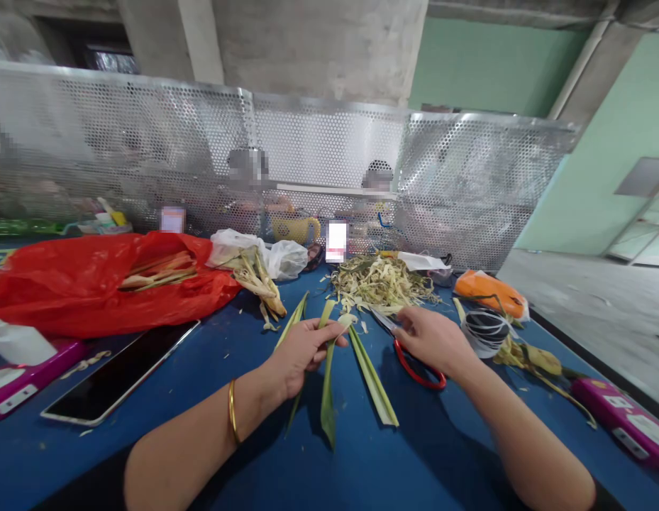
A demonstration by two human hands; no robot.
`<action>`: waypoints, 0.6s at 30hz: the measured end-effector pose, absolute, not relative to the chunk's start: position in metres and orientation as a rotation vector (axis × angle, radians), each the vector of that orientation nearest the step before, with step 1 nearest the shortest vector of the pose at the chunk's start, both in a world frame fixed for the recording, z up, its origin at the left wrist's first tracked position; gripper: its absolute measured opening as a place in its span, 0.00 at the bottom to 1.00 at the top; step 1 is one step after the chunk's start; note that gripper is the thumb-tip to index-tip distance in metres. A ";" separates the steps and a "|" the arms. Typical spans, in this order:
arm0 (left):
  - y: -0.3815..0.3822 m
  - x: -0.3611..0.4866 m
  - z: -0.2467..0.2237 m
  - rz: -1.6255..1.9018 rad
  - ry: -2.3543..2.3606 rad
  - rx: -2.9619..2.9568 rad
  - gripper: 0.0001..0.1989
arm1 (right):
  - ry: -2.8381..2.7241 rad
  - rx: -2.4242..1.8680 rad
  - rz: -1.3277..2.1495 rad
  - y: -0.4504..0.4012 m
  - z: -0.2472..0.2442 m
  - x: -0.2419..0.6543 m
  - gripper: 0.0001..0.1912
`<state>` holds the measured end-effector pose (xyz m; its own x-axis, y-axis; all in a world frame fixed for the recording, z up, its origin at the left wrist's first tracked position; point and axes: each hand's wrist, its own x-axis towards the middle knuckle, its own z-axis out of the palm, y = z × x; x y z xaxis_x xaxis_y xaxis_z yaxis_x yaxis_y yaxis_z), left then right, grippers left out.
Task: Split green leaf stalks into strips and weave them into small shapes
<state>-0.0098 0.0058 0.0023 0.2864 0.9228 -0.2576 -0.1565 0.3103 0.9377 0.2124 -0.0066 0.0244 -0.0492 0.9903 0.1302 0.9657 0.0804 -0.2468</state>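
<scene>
Leaf strip point(328, 403) in left hand point(301, 349), pointing nearward

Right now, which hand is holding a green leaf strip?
The left hand, wearing the gold bangle, holds the strip; the right hand is at the red-handled scissors.

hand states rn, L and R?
Left hand: closed, pinching a green leaf strip.
Right hand: fingers curled at the red-handled scissors; can't tell if gripping.
</scene>
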 end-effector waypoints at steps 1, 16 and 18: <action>0.008 -0.011 0.001 0.916 1.004 0.946 0.11 | -2.207 -2.131 0.017 -0.007 0.024 0.219 0.12; 0.014 -0.014 0.002 1.032 1.023 0.924 0.13 | -2.105 -1.959 0.415 -0.003 0.026 0.234 0.14; 0.016 -0.014 0.002 1.056 1.029 0.925 0.15 | -1.918 -1.633 0.760 -0.007 0.027 0.229 0.14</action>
